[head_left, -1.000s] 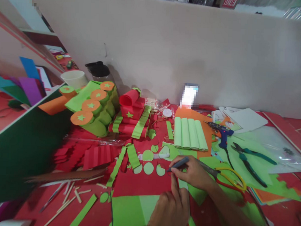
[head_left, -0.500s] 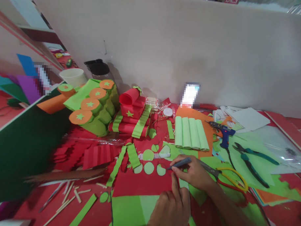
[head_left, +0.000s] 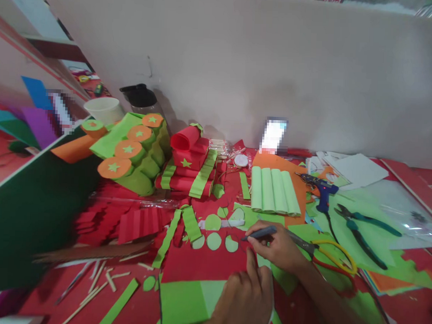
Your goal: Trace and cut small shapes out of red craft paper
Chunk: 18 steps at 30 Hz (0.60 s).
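Note:
My right hand (head_left: 278,248) is closed round a dark pen (head_left: 260,234), whose tip rests at the right edge of a red paper sheet (head_left: 201,263). My left hand (head_left: 245,300) lies low in the view, its index finger stretched out and pressing on the same spot just under the pen tip. Several small green paper circles (head_left: 213,241) lie on the red sheet left of the pen. A green sheet (head_left: 186,302) sits under my left hand.
Yellow-handled scissors (head_left: 331,260), a blue glue gun (head_left: 323,191) and teal pliers (head_left: 362,233) lie to the right. Green paper rolls (head_left: 274,197), red star-marked rolls (head_left: 187,165) and orange-capped green cylinders (head_left: 131,154) stand behind. Wooden sticks (head_left: 94,280) lie front left beside a dark green board (head_left: 30,212).
Both hands stay in place; my right hand and the pen have shifted only slightly to the right. The view has drifted a little.

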Each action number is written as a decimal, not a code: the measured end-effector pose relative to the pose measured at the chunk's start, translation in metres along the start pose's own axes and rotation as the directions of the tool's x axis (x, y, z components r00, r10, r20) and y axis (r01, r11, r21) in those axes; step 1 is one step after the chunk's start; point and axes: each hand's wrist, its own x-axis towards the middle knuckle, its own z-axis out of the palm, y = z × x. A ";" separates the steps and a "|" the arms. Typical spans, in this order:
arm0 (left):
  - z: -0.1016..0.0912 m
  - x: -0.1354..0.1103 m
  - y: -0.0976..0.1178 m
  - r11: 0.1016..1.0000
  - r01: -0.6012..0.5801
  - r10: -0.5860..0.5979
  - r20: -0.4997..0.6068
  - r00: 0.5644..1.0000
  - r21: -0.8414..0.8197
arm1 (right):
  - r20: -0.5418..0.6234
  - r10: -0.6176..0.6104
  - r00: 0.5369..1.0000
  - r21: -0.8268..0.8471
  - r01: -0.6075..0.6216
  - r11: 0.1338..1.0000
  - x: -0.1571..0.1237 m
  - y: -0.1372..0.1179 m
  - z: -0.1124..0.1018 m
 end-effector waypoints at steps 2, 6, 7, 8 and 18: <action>-0.001 0.000 -0.001 1.000 -0.011 0.011 0.022 1.000 -0.001 | -0.023 0.016 1.000 0.000 -0.016 1.000 -0.001 0.001 0.000; -0.004 0.000 -0.002 1.000 -0.027 0.027 0.048 0.998 -0.011 | -0.052 0.039 0.998 0.007 -0.039 0.999 -0.001 0.002 0.000; -0.004 0.000 -0.003 1.000 -0.025 0.025 0.043 0.999 -0.012 | -0.047 0.023 0.999 0.000 -0.023 1.000 -0.001 0.001 0.000; -0.004 0.000 -0.003 1.000 -0.023 0.023 0.036 0.999 -0.013 | -0.050 0.009 0.999 -0.009 -0.009 1.000 0.000 0.001 0.000; 0.003 0.001 -0.003 0.997 -0.059 0.062 0.053 0.997 -0.055 | -0.095 0.062 0.994 0.026 -0.060 0.998 0.001 0.000 0.000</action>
